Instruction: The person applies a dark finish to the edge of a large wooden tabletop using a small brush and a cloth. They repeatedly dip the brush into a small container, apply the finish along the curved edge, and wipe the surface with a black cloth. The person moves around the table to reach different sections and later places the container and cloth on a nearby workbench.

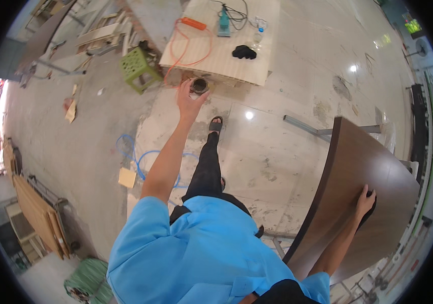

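My left hand (pixel 190 103) reaches forward, its fingers wrapped round a small round cup (pixel 199 85) with a dark inside. The cup is held in the air near the front edge of a pale wood-grain table (pixel 249 68). Over on the right, my right hand (pixel 364 203) is at the top of a dark brown wooden tabletop (pixel 373 162), closed on a narrow black thing (pixel 370 213). Most of that black thing is hidden by the hand and forearm, so its kind cannot be made out.
On the pale table lie an orange power strip (pixel 192 23), a teal power tool (pixel 223 23), a clear bottle (pixel 258 36) and a black cloth-like bundle (pixel 244 52). A green plastic stool (pixel 140 70) stands left of it. Blue hose (pixel 140 164) loops across the floor.
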Demonstrator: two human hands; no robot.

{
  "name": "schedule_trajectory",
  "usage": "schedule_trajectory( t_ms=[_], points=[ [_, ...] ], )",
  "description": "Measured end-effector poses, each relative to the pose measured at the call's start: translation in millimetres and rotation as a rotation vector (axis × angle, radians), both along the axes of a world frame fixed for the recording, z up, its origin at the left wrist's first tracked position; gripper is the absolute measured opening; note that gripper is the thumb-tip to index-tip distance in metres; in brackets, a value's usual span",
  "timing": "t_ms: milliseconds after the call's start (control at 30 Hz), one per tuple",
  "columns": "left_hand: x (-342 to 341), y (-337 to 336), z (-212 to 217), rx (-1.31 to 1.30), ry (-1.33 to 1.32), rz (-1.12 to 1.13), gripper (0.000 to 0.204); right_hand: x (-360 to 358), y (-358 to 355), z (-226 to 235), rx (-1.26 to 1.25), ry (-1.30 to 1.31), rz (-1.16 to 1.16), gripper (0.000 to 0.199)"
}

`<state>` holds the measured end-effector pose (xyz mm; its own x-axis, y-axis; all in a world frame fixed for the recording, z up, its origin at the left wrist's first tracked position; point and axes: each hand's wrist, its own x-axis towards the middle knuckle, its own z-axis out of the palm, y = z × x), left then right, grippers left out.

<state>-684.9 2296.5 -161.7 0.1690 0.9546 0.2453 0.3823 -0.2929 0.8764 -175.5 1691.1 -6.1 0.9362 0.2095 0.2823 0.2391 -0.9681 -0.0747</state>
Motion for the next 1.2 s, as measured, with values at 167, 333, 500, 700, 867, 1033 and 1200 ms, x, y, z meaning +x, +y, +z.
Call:
schedule_trajectory(
  t_ms=[167, 333, 500, 700, 867, 1033, 1200],
  points=[
    [138, 133, -137, -0.054, 0.004, -0.066, 0.068, -4, 23, -10, 0.028, 0.058, -0.098, 0.065],
    [234, 207, -276, -0.152, 0.076, -0.089, 0.068, -18, 19, 10, 0.067, 0.1, -0.342, 0.068],
    [293, 248, -369, -0.195, 0.163, -0.142, 0.066, -31, 18, 33, -0.656, 0.113, 0.143, 0.073],
    [311, 260, -413, -0.096, 0.322, -0.134, 0.071, -39, 19, 32, -0.456, 0.186, 0.041, 0.074],
    [306, 260, -413, -0.254, 0.264, -0.132, 0.079, -37, 0, 27, -0.397, 0.191, -0.03, 0.073],
    [293, 273, -391, -0.473, 0.362, -0.037, 0.089, -39, 11, 25, -0.611, 0.056, 0.133, 0.068],
    [277, 296, -371, -0.597, 0.522, -0.106, 0.083, -45, 55, 24, -0.124, 0.006, -0.405, 0.058]
  ],
)
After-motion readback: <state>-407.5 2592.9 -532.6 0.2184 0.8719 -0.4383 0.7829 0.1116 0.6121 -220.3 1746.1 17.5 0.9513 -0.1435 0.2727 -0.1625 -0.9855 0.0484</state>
